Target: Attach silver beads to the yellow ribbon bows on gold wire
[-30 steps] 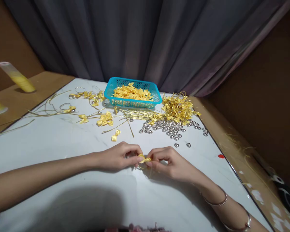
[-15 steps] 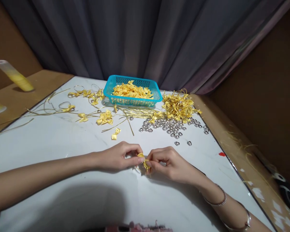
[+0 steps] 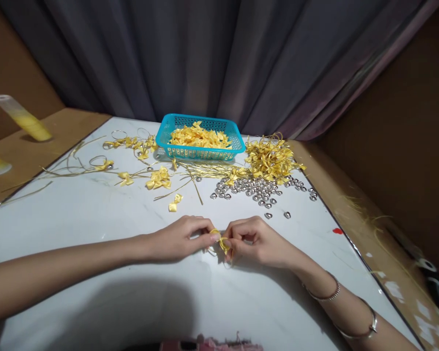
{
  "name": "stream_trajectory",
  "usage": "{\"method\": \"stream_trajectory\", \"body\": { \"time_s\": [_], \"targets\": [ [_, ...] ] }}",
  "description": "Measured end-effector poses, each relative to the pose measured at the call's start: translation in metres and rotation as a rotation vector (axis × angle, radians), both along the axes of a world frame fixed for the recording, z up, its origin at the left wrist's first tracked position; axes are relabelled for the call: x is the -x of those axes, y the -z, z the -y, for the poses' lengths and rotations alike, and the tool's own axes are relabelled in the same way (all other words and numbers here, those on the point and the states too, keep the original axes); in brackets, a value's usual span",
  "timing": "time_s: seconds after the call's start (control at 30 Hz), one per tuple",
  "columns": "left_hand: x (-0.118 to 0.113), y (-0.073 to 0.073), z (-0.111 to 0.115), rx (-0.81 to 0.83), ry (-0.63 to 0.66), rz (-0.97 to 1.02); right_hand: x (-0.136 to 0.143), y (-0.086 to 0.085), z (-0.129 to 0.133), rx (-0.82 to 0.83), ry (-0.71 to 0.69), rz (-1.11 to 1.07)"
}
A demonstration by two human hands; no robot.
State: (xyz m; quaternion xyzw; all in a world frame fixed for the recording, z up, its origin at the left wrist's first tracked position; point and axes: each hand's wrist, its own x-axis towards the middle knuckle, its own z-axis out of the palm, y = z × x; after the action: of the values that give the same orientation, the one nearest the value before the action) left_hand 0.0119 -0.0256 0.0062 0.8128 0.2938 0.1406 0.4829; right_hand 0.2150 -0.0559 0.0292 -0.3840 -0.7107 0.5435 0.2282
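Note:
Near the middle of the white table, a yellow ribbon bow (image 3: 224, 245) with a thin gold cord loop is held between both hands. My left hand (image 3: 186, 237) pinches its left side between thumb and index finger. From the right, my right hand (image 3: 254, 242) pinches the bow's other side, its fingertips close to the left thumb. The fingers partly hide the bow and cord. Beyond the hands lie a loose yellow bow (image 3: 175, 203), a bundle of gold cords (image 3: 208, 169) and many small silver rings (image 3: 259, 189).
A turquoise basket (image 3: 200, 155) of yellow bows stands at the back. Right of it is a heap of corded bows (image 3: 272, 158). More corded bows (image 3: 131, 142) lie at left. Yellow spools (image 3: 31, 124) stand far left, and a red scrap (image 3: 337, 231) is at right.
The bow has turned slightly between the fingers and shifted a little to the right. Both hands keep their pinches, with the right fingers slightly changed in position.

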Motion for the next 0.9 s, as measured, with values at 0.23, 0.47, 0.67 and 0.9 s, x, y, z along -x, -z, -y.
{"method": "stream_trajectory", "body": {
  "time_s": [0.23, 0.47, 0.67, 0.9],
  "targets": [
    [-0.001, 0.003, -0.001, 0.103, 0.018, 0.036, -0.009, 0.004, -0.01, -0.138, 0.016, 0.106],
    [-0.002, 0.008, -0.005, 0.261, -0.18, 0.118, -0.039, -0.015, -0.023, 0.012, 0.365, -0.309],
    [-0.003, 0.005, -0.005, 0.208, -0.235, 0.151, -0.024, -0.011, -0.016, 0.358, 0.318, -0.513],
    [-0.007, 0.0, -0.002, 0.194, -0.309, 0.168, -0.007, -0.003, -0.009, 0.574, 0.192, -0.462]
  ]
}}
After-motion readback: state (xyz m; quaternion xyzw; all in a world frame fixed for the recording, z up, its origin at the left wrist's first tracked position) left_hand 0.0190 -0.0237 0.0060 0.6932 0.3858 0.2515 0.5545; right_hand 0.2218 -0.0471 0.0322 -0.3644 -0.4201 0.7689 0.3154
